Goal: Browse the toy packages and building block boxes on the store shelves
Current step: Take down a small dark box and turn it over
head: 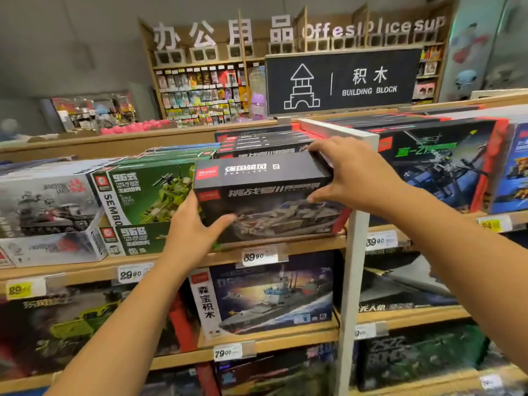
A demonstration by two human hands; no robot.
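Head view: both hands grip a black tank box (265,192) at the top shelf's (300,242) front edge. Left hand (190,228) clasps its lower left corner. Right hand (353,174) clasps its upper right end.

Both bare forearms reach up and forward. The left hand (194,230) is cupped, thumb pointing right. The right hand (347,172) is higher, fingers spread above and thumb below.

far shelf goods (200,92): blurred | yellow price tag (492,224): unreadable | blue box (514,167): cut off right
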